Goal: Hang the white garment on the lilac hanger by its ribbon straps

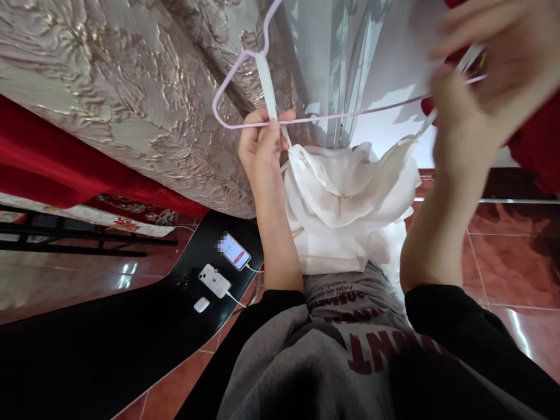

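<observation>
A thin lilac clothes hanger (359,114) is held up in front of me, its hook at the top. From it hangs a white ruffled garment (345,192) of thin cloth, by narrow straps. The left strap (266,87) loops over the hanger's shoulder near the hook. My left hand (262,149) is closed on this strap, right at the hanger's lower bar. On the right, my right hand (476,99) is smeared by motion near the hanger's other end. The other strap runs up behind it, and whether its fingers grip anything is unclear.
A shiny embossed curtain (131,105) hangs on the left, with red cloth (87,157) beside it. Two phones (237,252) on cables and a small white case (202,304) lie on a black bench (87,344). Red tiles (516,262) cover the floor.
</observation>
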Action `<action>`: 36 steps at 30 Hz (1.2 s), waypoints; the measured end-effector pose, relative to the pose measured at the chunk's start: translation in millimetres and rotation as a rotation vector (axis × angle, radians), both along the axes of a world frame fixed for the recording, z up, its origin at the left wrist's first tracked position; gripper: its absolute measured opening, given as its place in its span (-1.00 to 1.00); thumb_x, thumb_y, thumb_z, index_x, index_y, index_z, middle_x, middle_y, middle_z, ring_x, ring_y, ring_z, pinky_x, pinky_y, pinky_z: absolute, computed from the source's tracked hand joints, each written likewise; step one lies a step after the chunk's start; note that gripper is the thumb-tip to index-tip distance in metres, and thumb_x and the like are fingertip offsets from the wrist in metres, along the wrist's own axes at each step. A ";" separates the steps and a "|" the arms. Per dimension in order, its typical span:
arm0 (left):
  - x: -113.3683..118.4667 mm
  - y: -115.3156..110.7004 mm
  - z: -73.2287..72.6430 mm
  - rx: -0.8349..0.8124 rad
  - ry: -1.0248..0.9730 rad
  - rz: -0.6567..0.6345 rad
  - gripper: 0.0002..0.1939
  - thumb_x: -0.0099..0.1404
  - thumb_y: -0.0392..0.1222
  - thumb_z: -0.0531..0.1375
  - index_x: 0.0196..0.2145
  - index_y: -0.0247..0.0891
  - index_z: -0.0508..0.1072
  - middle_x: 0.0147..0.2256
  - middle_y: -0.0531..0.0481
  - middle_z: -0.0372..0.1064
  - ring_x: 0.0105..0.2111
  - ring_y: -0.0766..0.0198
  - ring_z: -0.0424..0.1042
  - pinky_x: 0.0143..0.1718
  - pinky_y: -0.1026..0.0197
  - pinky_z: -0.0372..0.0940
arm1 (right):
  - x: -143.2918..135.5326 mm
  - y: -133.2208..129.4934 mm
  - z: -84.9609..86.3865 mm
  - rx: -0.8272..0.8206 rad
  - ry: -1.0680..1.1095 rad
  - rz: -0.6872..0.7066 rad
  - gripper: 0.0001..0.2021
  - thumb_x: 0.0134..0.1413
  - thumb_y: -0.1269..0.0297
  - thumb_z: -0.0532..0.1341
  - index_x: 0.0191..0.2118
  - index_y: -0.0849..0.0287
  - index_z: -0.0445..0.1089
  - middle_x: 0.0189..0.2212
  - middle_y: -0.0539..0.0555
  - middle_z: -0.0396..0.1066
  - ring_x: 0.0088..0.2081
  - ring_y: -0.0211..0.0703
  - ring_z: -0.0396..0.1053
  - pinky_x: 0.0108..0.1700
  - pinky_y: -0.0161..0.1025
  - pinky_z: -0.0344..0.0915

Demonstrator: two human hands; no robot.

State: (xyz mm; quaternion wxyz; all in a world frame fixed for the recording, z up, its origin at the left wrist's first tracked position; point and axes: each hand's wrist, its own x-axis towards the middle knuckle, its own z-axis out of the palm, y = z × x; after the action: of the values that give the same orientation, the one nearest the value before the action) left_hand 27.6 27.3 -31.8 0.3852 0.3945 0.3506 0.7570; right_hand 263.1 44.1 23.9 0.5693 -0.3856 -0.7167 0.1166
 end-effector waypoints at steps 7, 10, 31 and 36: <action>-21.9 -30.5 9.1 -0.033 0.275 -0.065 -0.77 0.43 -0.39 0.21 -0.35 -0.19 0.60 -0.38 0.00 0.47 -0.34 0.24 0.43 -0.20 0.18 0.35 | -47.5 8.7 -62.9 -0.023 -0.226 -0.169 -0.78 0.26 0.04 0.12 -0.17 -0.08 0.48 -0.25 0.05 0.50 -0.07 0.03 0.39 0.25 0.27 0.17; -23.9 -46.7 42.1 0.036 0.224 -0.072 -0.75 0.43 -0.34 0.20 -0.36 -0.16 0.62 -0.35 0.00 0.44 -0.31 0.20 0.46 -0.20 0.18 0.41 | -56.4 -5.3 -74.1 0.096 -0.179 -0.211 -0.72 0.30 0.05 0.02 -0.12 -0.13 0.46 -0.23 0.04 0.50 -0.08 -0.01 0.39 0.18 0.20 0.24; 11.1 -19.0 28.3 0.087 -0.019 -0.087 -0.71 0.55 -0.37 0.03 -0.30 -0.17 0.44 -0.40 -0.05 0.33 -0.23 0.11 0.54 -0.62 0.29 0.14 | -14.6 -41.3 -40.7 0.216 0.309 -0.150 -0.60 0.18 0.28 0.21 0.14 -0.05 0.41 0.10 -0.08 0.38 0.22 0.06 0.35 0.29 0.15 0.28; 6.6 -13.4 24.8 0.061 0.005 -0.042 -0.72 0.54 -0.37 0.00 -0.28 -0.15 0.41 -0.44 -0.04 0.28 -0.26 0.14 0.50 -0.60 0.27 0.12 | 10.2 -36.5 -42.6 -0.071 0.208 -0.088 -0.59 0.23 0.21 0.13 0.17 -0.05 0.39 0.06 -0.05 0.44 0.20 0.09 0.38 0.31 0.27 0.28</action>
State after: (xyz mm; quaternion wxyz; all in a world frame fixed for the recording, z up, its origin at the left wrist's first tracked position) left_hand 34.2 13.9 -6.9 0.3878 0.4151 0.3200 0.7582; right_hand 273.2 7.7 -18.8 0.6311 -0.4223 -0.6317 0.1560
